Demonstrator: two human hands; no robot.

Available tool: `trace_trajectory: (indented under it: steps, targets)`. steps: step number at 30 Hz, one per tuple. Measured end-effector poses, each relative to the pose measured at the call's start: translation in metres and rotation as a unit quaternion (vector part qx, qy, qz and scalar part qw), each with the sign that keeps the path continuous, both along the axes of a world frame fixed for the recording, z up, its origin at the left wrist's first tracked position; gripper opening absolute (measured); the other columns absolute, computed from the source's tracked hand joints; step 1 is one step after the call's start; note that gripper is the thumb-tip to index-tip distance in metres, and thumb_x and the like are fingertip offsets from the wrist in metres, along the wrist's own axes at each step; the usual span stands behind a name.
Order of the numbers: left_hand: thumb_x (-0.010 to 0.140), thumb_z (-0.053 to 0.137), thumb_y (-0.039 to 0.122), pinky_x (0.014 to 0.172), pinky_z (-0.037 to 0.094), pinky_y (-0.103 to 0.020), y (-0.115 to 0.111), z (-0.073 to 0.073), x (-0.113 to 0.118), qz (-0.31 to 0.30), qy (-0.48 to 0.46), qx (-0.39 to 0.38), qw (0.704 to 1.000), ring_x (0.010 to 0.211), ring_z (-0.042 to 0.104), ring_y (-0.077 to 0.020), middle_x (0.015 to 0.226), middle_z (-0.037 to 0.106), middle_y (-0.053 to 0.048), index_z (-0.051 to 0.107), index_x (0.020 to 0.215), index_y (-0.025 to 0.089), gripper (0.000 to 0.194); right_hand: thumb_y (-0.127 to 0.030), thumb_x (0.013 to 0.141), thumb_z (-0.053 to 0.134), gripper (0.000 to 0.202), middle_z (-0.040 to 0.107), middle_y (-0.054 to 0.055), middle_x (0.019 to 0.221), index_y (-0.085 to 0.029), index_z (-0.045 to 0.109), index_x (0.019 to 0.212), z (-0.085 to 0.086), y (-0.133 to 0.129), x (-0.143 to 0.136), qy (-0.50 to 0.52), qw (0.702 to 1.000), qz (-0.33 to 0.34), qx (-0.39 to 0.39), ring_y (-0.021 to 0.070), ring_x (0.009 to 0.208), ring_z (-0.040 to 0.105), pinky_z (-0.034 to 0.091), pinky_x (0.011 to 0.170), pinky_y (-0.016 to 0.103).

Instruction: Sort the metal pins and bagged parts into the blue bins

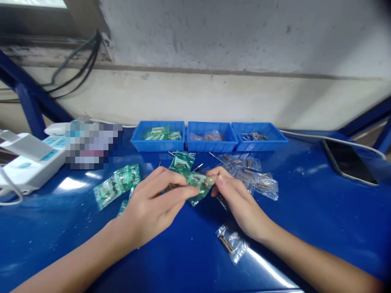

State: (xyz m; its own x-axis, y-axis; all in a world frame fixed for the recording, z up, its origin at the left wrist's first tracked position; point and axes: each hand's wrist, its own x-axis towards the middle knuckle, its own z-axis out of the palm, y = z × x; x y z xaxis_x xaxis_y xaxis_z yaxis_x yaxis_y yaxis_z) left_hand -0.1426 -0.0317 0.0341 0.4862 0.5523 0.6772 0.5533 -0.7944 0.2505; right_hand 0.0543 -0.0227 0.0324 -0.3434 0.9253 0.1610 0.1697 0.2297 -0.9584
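Between my two hands is a green plastic bag [198,181] with small parts showing inside. My left hand [157,199] pinches its left side, fingers closed. On the bag's right end the fingertips of my right hand [233,195] are pressed together. Just behind lies another green bag [182,162], with a few thin metal rivets [198,167] beside it. More green bags [117,185] lie left of my left hand. Clear bags with copper-coloured pins [261,183] lie beyond my right hand, and one clear bag [231,243] is nearer the front.
Three blue bins stand along the wall: the left bin [159,145] holds green bags, the middle bin [210,146] clear bags, the right bin [261,145] loose metal pins. A white power strip [33,162] is at left, a phone [350,162] at right.
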Motion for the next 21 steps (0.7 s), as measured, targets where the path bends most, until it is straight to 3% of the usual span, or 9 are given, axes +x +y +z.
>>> trace_trajectory:
  steps: [3,5,8,10,12,14,16,18,21]
  targets:
    - [0.079,0.056,0.000,0.070,0.046,-0.030,-0.003,0.001,0.000,-0.028,0.054,0.016,0.998,0.078,0.054,-0.0162,0.089,0.060,-0.003,0.065,0.097,0.024,0.030,-0.039,0.089,0.047,0.035,0.044,-0.003,0.059,-0.018,0.053,0.061,0.000,0.000,-0.004,0.011,0.997,0.007,-0.081,0.0093,0.056,0.041,0.036,0.052,0.023]
    - [0.081,0.054,0.002,0.071,0.046,-0.030,-0.004,0.002,0.002,-0.022,0.061,-0.030,0.997,0.079,0.054,-0.0158,0.091,0.059,-0.004,0.065,0.096,0.024,0.028,-0.035,0.087,0.050,0.029,0.043,-0.005,0.054,-0.018,0.057,0.066,-0.001,-0.001,-0.005,0.011,0.996,-0.002,-0.091,0.0084,0.050,0.039,0.033,0.047,0.021]
    - [0.085,0.054,0.017,0.062,0.047,-0.024,-0.004,0.007,0.003,0.013,0.018,-0.196,0.980,0.075,0.056,-0.0145,0.092,0.058,-0.004,0.064,0.100,0.023,0.019,-0.030,0.087,0.052,0.020,0.055,-0.002,0.062,-0.018,0.065,0.078,-0.003,-0.001,-0.003,-0.016,0.998,-0.053,0.019,0.0096,0.055,0.047,0.038,0.051,0.022]
    - [0.088,0.050,0.033,0.051,0.045,-0.022,-0.001,0.011,0.002,0.018,-0.038,-0.330,0.943,0.065,0.055,-0.0135,0.086,0.060,-0.004,0.063,0.101,0.022,0.021,-0.026,0.087,0.053,0.017,0.060,0.000,0.069,-0.021,0.069,0.090,-0.006,-0.001,0.000,-0.058,0.988,-0.067,0.127,0.0111,0.061,0.052,0.042,0.056,0.024]
    - [0.093,0.035,0.044,0.045,0.043,-0.022,0.002,0.014,0.000,0.008,-0.113,-0.439,0.891,0.056,0.052,-0.0127,0.075,0.060,-0.005,0.064,0.095,0.019,0.038,-0.023,0.088,0.053,0.021,0.060,0.001,0.070,-0.022,0.068,0.102,-0.009,0.000,0.004,-0.094,0.970,-0.052,0.218,0.0118,0.062,0.053,0.043,0.057,0.025]
    - [0.095,0.028,0.047,0.044,0.042,-0.022,0.006,0.015,-0.001,0.002,-0.179,-0.503,0.845,0.051,0.050,-0.0124,0.063,0.057,-0.004,0.064,0.082,0.017,0.048,-0.018,0.089,0.049,0.027,0.058,0.002,0.073,-0.023,0.065,0.110,-0.012,0.001,0.006,-0.110,0.954,-0.032,0.278,0.0119,0.063,0.052,0.044,0.056,0.025]
    - [0.093,0.036,0.044,0.042,0.041,-0.022,0.008,0.014,-0.001,0.006,-0.195,-0.530,0.825,0.049,0.049,-0.0119,0.055,0.052,-0.001,0.060,0.072,0.017,0.042,-0.013,0.089,0.046,0.033,0.056,0.003,0.080,-0.025,0.063,0.114,-0.014,0.002,0.007,-0.115,0.943,-0.024,0.313,0.0121,0.067,0.053,0.046,0.057,0.026]
    - [0.090,0.046,0.040,0.042,0.041,-0.021,0.008,0.011,0.000,0.021,-0.163,-0.506,0.847,0.048,0.048,-0.0113,0.053,0.049,0.001,0.057,0.068,0.018,0.033,-0.010,0.088,0.044,0.037,0.054,0.005,0.090,-0.026,0.061,0.116,-0.014,0.002,0.008,-0.118,0.941,-0.020,0.316,0.0131,0.075,0.054,0.048,0.064,0.028]
    - [0.088,0.052,0.030,0.046,0.042,-0.022,0.007,0.006,0.000,0.084,-0.095,-0.324,0.937,0.053,0.051,-0.0116,0.061,0.054,0.001,0.062,0.079,0.020,0.016,-0.017,0.084,0.054,0.032,0.049,0.008,0.107,-0.023,0.061,0.114,-0.011,0.003,0.007,-0.114,0.958,-0.009,0.262,0.0189,0.101,0.051,0.047,0.084,0.036]
